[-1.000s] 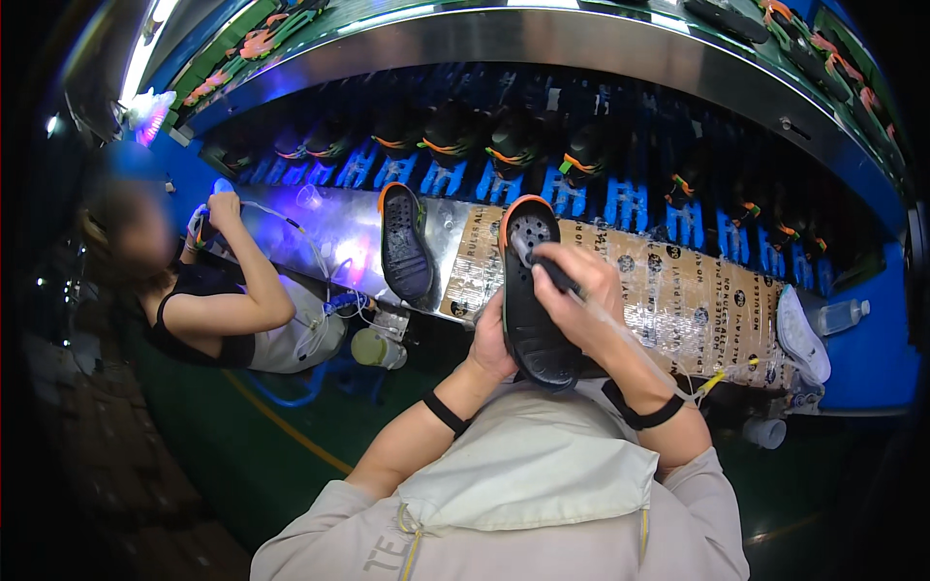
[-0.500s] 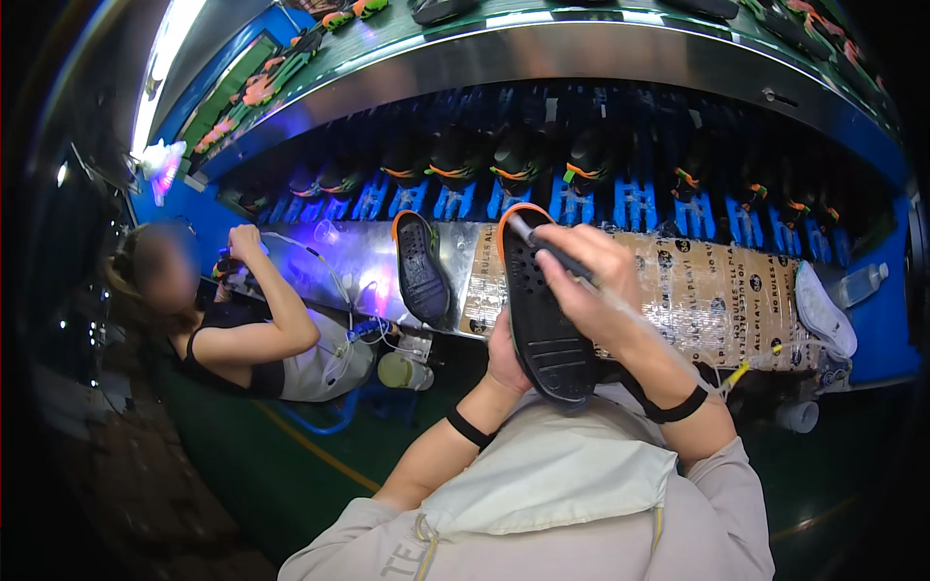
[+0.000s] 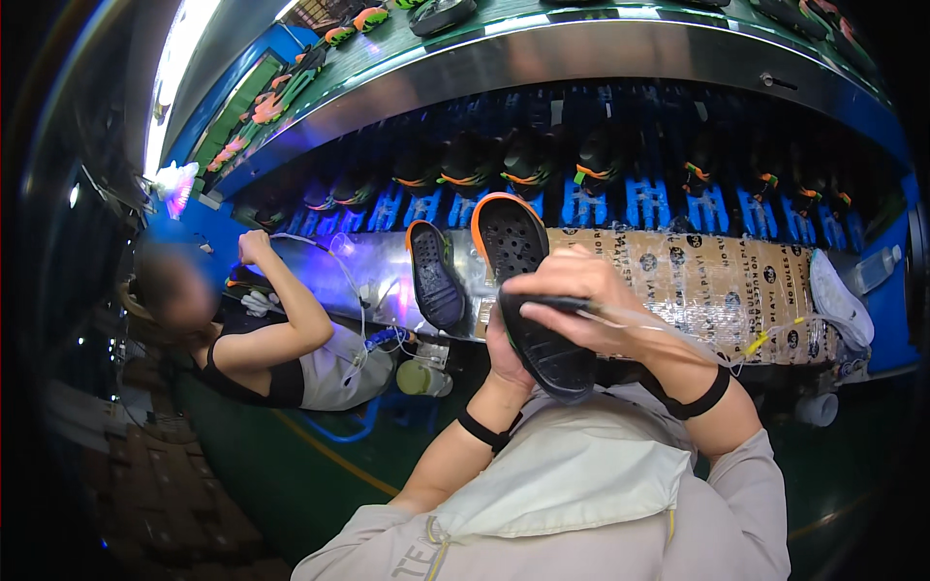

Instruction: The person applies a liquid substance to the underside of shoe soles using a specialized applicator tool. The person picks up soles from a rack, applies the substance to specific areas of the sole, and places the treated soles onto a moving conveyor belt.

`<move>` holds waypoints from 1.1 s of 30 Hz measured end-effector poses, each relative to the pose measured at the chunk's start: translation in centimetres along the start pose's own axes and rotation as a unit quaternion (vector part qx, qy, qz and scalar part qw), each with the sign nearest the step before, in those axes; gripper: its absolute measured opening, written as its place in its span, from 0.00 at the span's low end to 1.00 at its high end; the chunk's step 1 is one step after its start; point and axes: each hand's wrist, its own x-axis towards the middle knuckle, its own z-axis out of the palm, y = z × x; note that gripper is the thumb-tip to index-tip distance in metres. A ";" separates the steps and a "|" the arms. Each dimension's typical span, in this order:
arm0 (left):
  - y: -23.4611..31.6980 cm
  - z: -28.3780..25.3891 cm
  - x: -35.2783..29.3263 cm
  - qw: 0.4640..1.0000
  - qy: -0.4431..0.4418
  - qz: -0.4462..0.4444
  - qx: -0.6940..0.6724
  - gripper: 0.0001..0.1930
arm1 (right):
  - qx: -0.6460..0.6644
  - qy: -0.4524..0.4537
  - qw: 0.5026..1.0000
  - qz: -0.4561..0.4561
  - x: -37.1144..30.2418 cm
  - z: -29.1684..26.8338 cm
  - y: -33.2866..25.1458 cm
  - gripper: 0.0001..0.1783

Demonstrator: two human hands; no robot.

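A black shoe sole (image 3: 545, 351) with an orange rim at its toe is held tilted in front of my apron. My left hand (image 3: 508, 358) grips it from beneath along its left edge. Over the middle of the sole, my right hand (image 3: 581, 295) closes around a dark-handled brush (image 3: 556, 303). A clear tube (image 3: 659, 332) trails from its handle past my wrist; the brush's tip is hidden by my fingers. On the metal bench, left of the held sole, lies a matching black sole (image 3: 436, 279) with an orange toe rim.
Cardboard (image 3: 697, 281) under clear film covers the bench's right part, with a white cloth (image 3: 841, 302) and a clear bottle (image 3: 874, 270) at its end. Black shoe uppers (image 3: 528, 160) stand on blue racks (image 3: 586, 200) behind. A co-worker (image 3: 257, 334) sits at left.
My right hand and the brush have moved from the toe end down toward the sole's middle. The held sole's toe has shifted slightly left. My view has shifted a little.
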 end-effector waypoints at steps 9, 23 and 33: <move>0.7 -1.3 -0.3 0.979 -0.031 0.084 0.182 0.38 | 0.024 -0.056 0.998 -0.010 -0.1 0.0 -0.7 0.15; 2.9 1.3 2.8 0.991 -0.064 0.064 0.094 0.42 | -0.087 -0.136 0.983 -0.091 -0.6 0.2 -2.1 0.16; 4.5 2.8 3.6 0.991 -0.095 0.065 0.067 0.40 | -0.003 -0.172 0.984 -0.038 -1.1 -1.6 -3.4 0.18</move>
